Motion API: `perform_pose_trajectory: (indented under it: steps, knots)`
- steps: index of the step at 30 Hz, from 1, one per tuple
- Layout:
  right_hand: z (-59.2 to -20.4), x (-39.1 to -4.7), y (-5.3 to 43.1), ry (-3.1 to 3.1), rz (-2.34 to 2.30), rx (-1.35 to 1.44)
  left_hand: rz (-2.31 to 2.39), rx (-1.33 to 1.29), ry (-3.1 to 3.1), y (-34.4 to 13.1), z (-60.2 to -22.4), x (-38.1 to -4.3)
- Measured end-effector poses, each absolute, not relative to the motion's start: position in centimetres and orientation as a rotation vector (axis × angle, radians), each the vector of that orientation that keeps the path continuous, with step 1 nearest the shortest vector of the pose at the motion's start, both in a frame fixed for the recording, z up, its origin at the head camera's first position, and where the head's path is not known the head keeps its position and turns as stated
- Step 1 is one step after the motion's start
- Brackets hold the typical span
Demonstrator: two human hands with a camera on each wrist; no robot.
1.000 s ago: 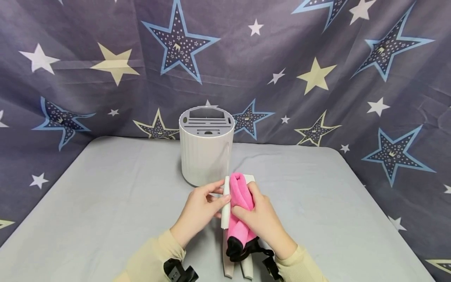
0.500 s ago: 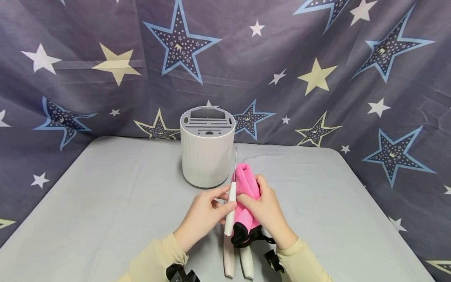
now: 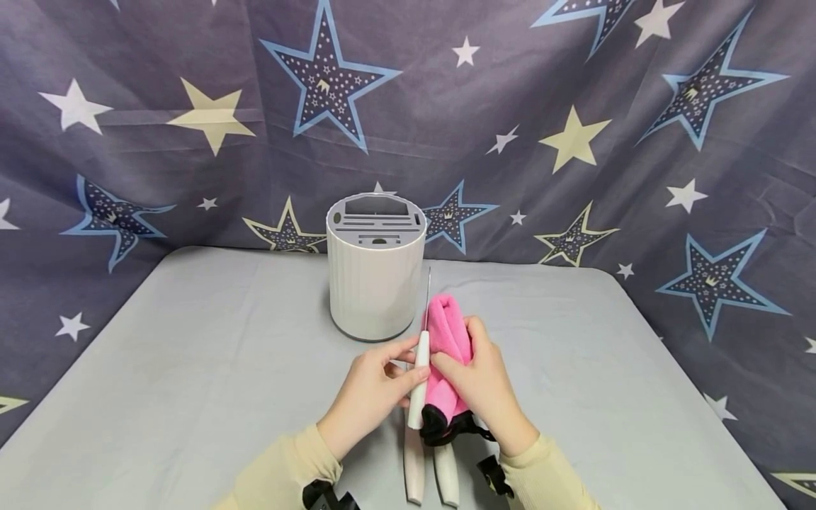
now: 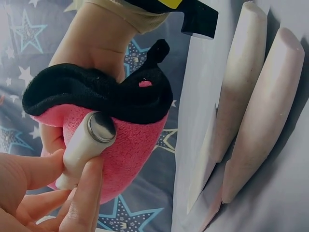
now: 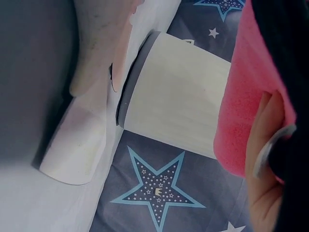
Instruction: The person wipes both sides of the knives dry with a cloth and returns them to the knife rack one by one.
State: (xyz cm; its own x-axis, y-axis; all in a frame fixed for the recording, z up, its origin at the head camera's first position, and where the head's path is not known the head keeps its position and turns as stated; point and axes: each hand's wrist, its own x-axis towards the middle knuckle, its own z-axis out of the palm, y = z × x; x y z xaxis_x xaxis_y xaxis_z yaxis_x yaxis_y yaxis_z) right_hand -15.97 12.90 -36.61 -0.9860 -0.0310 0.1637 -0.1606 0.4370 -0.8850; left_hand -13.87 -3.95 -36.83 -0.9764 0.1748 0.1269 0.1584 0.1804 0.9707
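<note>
Between thumb and fingers, my left hand (image 3: 370, 386) pinches the white handle of a slim knife (image 3: 418, 386). Its thin blade points away, seen nearly edge-on, just left of a folded pink cloth (image 3: 448, 329). That plush cloth has black edging and a black loop, and my right hand (image 3: 487, 386) grips it from the right side. In the left wrist view the knife handle (image 4: 79, 150) shows a shiny metal end cap in front of the cloth (image 4: 130, 154). Whether blade and cloth touch, I cannot tell.
A round cream knife block (image 3: 372, 294) with a grey slotted top stands just beyond the hands. Two more knives lie on the grey-covered table below them, one with a pinkish handle (image 3: 414, 467) and one with a white handle (image 3: 447, 476). A star-patterned curtain (image 3: 421, 106) hangs behind.
Both hands have moved slightly right, with the cloth shifting up and right. The slim knife has tilted to the right, and its thin blade now shows past the handle.
</note>
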Motion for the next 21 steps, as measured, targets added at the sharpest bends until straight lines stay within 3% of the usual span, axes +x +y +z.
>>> perform_pose_trajectory:
  steps: [21]
  knots:
    - [-36.8,-14.6,12.5,-2.644,1.553,0.282,1.957,0.287,2.477,-4.3,-36.6,-14.8]
